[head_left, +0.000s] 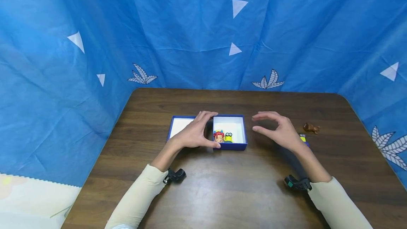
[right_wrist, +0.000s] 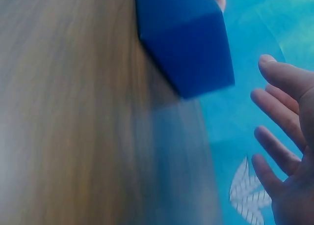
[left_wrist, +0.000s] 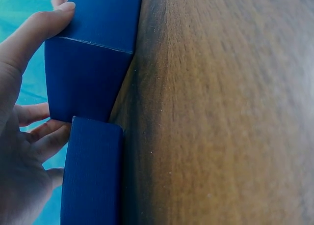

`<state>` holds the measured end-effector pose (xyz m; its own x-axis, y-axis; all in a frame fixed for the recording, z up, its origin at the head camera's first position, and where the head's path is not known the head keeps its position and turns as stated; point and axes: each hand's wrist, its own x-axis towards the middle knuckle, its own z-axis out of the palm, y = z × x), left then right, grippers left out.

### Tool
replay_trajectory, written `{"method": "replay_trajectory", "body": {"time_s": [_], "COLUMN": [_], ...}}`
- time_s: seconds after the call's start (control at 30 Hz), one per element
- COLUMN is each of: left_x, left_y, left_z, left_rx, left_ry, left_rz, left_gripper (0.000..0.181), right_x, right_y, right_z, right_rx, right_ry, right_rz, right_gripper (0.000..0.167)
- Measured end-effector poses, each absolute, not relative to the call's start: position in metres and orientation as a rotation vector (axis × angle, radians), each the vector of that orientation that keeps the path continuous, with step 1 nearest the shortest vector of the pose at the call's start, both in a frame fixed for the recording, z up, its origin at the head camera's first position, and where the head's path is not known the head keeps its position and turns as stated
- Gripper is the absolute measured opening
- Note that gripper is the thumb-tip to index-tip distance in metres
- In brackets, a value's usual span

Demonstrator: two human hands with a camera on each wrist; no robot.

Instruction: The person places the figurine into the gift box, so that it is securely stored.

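On the table stands a blue open box (head_left: 233,146) with a white inside. In its front left corner sit a red-hatted toy figure (head_left: 218,136) and a yellow goggle-eyed toy figure (head_left: 228,137). My left hand (head_left: 195,131) holds the box across its left side, thumb at the front corner and fingertips at the back. Beneath that hand, a shallower blue-edged piece with a white inside, perhaps the box lid (head_left: 179,124), lies partly hidden. To the box's right my right hand (head_left: 279,130) hovers apart from it, fingers loosely bent with nothing between them.
Right of the right hand, a second yellow-and-blue toy figure (head_left: 303,139) is partly covered by the wrist. Beyond it lies a small brown animal figurine (head_left: 311,128). A blue curtain (head_left: 203,31) hangs behind the wooden table (head_left: 222,193).
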<state>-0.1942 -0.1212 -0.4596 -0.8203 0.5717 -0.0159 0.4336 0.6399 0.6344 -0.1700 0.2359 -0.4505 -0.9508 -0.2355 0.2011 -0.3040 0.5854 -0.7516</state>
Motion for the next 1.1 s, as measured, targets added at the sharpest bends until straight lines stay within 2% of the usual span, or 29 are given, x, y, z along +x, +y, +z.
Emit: {"method": "replay_trajectory", "body": {"time_s": [0.33,0.73,0.93,1.1], "left_x": [-0.194,-0.194,-0.194,-0.194], "left_y": [-0.122,-0.121,-0.121,-0.121], "left_z": [-0.458,-0.459,-0.457,-0.458], "left_rx": [0.824,0.822,0.818,0.817], "left_ry": [2.651,2.652,2.652,2.652], "left_rz": [0.938,0.936,0.939,0.938], "left_gripper": [0.121,0.121,0.12,0.12], "right_x": [-0.144,-0.113,-0.105,-0.103], "right_y": [0.289,0.356,0.371,0.373], "right_z": [-0.46,-0.468,-0.47,-0.471], "right_rx": [0.371,0.176,0.109,0.116], "right_ry": [-2.724,-2.789,-2.871,-2.975], "right_rz": [1.262,1.154,1.096,1.089], "right_gripper": [0.037,0.057,0.055,0.064]}}
